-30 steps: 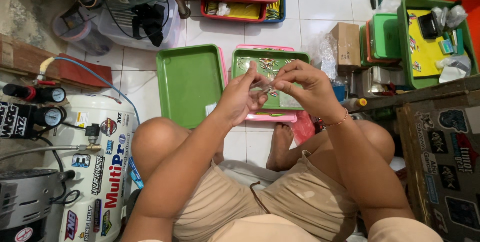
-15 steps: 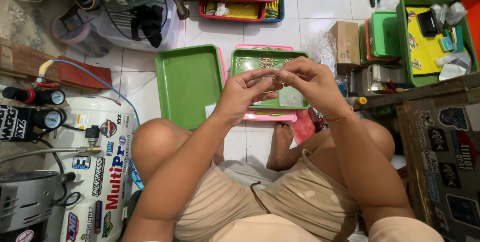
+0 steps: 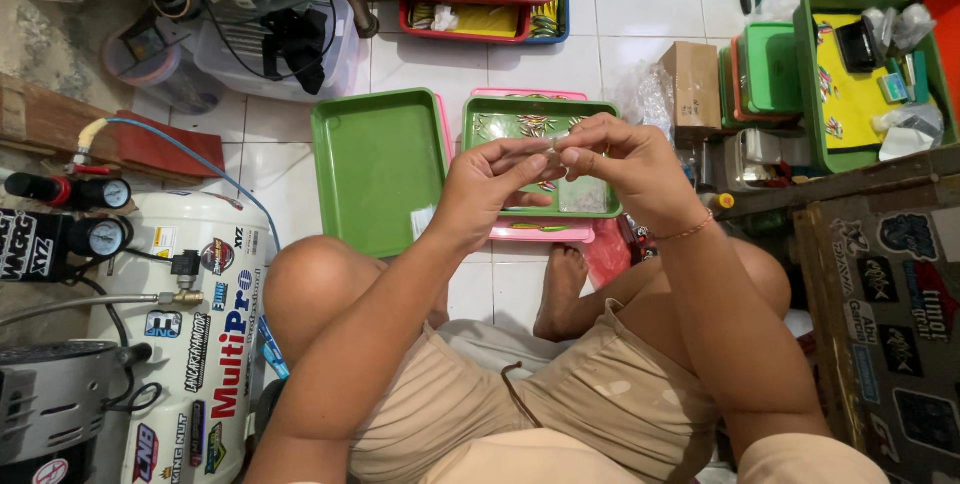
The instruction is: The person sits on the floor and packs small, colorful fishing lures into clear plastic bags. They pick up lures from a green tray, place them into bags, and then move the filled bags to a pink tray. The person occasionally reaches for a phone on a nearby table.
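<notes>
clear small piece (image 3: 556,147) pinched between both hands' fingertips (image 3: 541,156).

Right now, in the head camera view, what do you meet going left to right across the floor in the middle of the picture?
White air compressor tank → empty green tray → left hand → right hand → cardboard box → green bin with a yellow tray inside.

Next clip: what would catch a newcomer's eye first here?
At centre, the left hand and right hand pinch a small pale piece between their fingertips, above a green tray scattered with small colourful items. An empty green tray lies beside it on the white tiles, and a sticker-covered white air compressor fills the lower left corner.
</notes>
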